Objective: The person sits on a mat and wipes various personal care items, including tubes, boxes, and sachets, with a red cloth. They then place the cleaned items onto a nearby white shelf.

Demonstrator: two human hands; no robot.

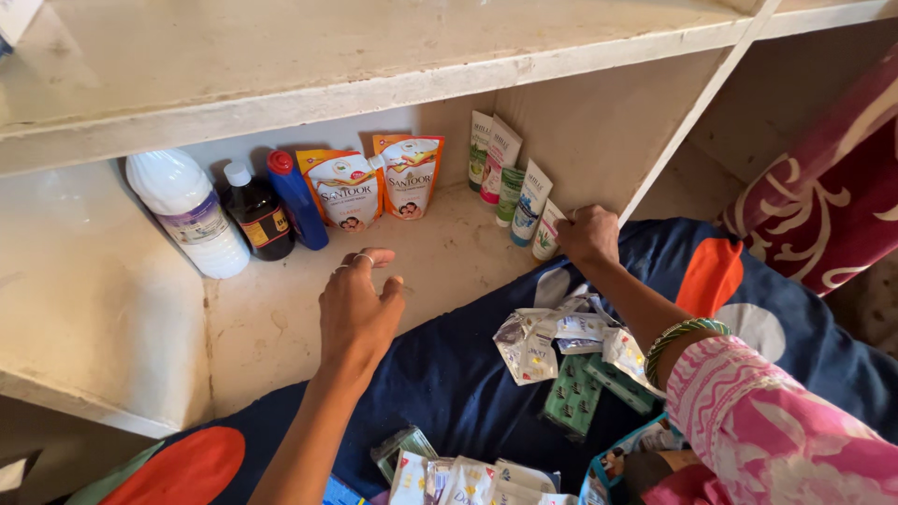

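Left hand (357,304) hovering palm-down over bare shelf (271,318), fingers (363,262) loosely spread, holding nothing; hard to tell whether touching the shelf. Right hand (589,234) far right, at the shelf's edge, fingers curled shut around the lowest tube (546,234); most of that tube hidden behind the knuckles, only its left side showing. Four more tubes (505,182) leaning against the far wall, just left of it. Further left, two orange pouches (379,182), a blue bottle (297,201), a dark bottle (257,217) and a white bottle (192,217), the blue one partly hidden behind the pouch. Near, on a dark blue cloth (449,374), a heap of sachets (561,341) and green strips (575,397), partly covered by the right forearm with its green bangles (678,339). More packets (458,477) cut off by the bottom edge. At far right, red patterned fabric (823,196) cut off by the frame.
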